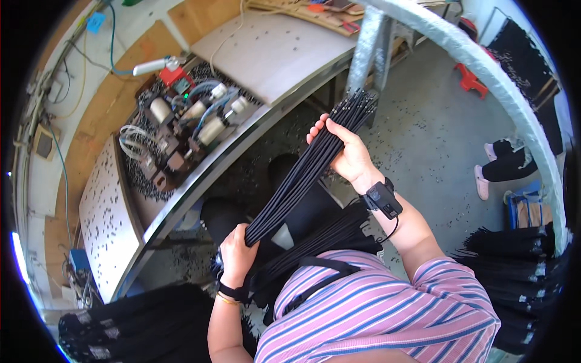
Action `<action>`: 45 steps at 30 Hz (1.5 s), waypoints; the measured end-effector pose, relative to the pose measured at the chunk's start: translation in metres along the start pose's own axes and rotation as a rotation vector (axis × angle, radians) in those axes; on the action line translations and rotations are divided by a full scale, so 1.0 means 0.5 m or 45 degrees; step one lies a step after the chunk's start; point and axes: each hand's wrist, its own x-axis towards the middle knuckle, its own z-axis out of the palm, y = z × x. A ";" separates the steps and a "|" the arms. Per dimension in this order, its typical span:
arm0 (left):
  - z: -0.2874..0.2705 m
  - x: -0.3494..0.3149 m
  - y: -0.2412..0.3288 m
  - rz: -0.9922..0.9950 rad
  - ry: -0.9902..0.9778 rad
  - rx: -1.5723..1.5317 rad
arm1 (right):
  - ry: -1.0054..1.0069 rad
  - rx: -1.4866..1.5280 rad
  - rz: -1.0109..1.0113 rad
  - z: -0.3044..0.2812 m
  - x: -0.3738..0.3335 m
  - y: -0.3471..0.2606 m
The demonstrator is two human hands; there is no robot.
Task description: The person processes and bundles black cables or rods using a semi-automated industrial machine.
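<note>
A bundle of thin black cords [298, 174] stretches slantwise between my two hands, above my lap. My left hand [237, 253] is closed round its lower end. Near the upper end my right hand [346, 149] grips the bundle, thumb on top and fingertips showing on the far side. Past that hand the cord ends fan out, with small light tips. More black cords [302, 242] lie across my lap beneath the held bundle. A black device is strapped on my right wrist.
On the bench ahead stands a small machine [187, 118] with cylinders and tubes, amid scattered black bits. A pale metal frame post [365, 54] rises beyond my right hand. Bundles of black cords hang at left [139, 323] and right [514, 272]. Another person's legs [511, 163] and a red stool [471, 80] are at right.
</note>
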 end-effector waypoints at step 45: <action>-0.049 0.069 0.109 -0.223 -0.926 -1.786 | -1.156 -1.832 -0.330 0.339 -0.025 0.087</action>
